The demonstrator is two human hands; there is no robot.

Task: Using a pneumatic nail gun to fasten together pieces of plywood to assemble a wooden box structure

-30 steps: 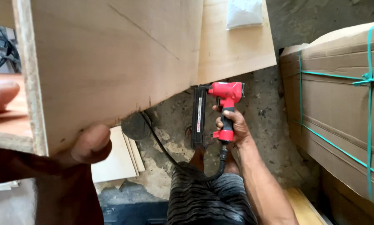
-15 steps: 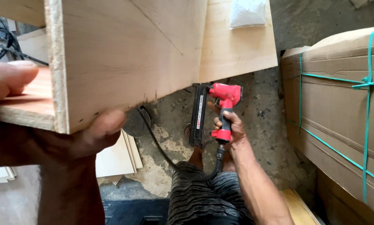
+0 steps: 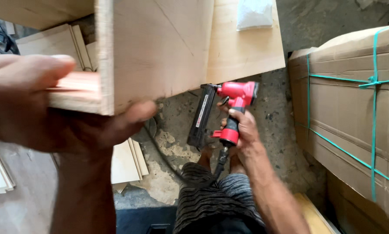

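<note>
My left hand (image 3: 51, 112) grips the near corner of a plywood box panel (image 3: 155, 47), thumb on top of the board edge and fingers under it. My right hand (image 3: 242, 130) holds a red and black pneumatic nail gun (image 3: 222, 110) by its handle, low over the concrete floor, a little below and to the right of the panel's lower edge. An air hose (image 3: 168, 160) runs from the gun's handle down past my knees. The gun's nose points up toward the panel but does not touch it.
A flat plywood sheet (image 3: 246, 47) lies beyond with a white bag (image 3: 255, 13) on it. A large cardboard carton (image 3: 354, 108) tied with green strapping stands at the right. Stacked thin boards (image 3: 125, 160) lie on the floor at the left.
The plywood panel and my left hand have shifted right and closer to the camera, the hand now filling the left side. The nail gun has stayed in about the same place.
</note>
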